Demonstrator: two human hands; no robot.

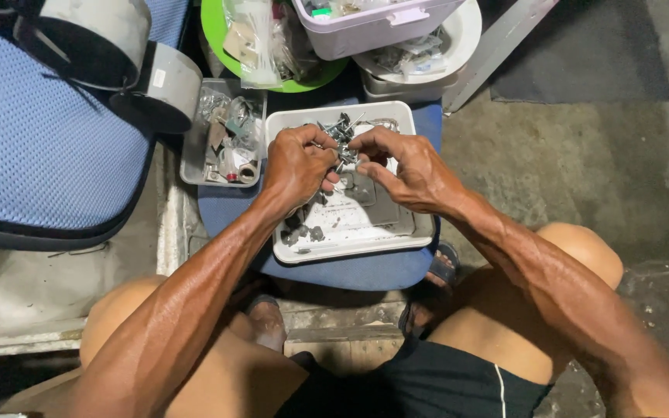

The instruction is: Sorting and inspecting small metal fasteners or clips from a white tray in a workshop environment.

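— Head view: what are both hands busy with?

— The left hand and right hand meet over a white tray, fingers pinched on a tangled cluster of small metal screws held just above the tray's far end. Both are clenched on it, neither released.

— So which step is this?

— Looks like picking the clump apart, midway (grey bits already lie on the tray floor). Teasing one piece free would call for a fine fingertip pinch while the other hand steadies the clump.

— And what carries the tray?

— A blue padded stool seat, between the person's bare knees. Beside it sits a clear box of odd hardware; beyond, a green bowl and a pale lidded container.

— The room?

— Rough concrete floor, a blue mesh chair at left.
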